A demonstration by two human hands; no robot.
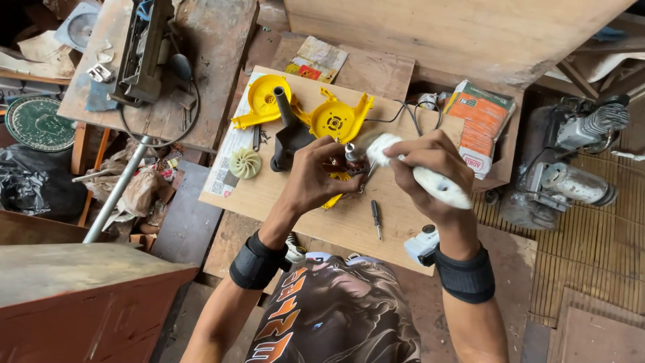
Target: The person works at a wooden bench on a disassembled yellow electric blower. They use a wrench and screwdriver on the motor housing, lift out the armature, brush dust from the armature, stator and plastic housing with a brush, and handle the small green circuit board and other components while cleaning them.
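On the plywood board (pixel 295 202) the yellow housing halves (pixel 302 111) and fan (pixel 244 163) lie apart (reassembly not begun), while the left hand (pixel 316 176) grips the motor (pixel 344 165) and the right hand (pixel 430 165) clutches a white cloth (pixel 440 188) against it.

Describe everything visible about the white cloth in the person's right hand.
The white cloth looks soft and fluffy, like a wadded rag. The right hand grips it around the middle, so one end sticks out toward the small metal motor part pinched in the left hand, and the other trails out below the palm. It is held above the plywood board.
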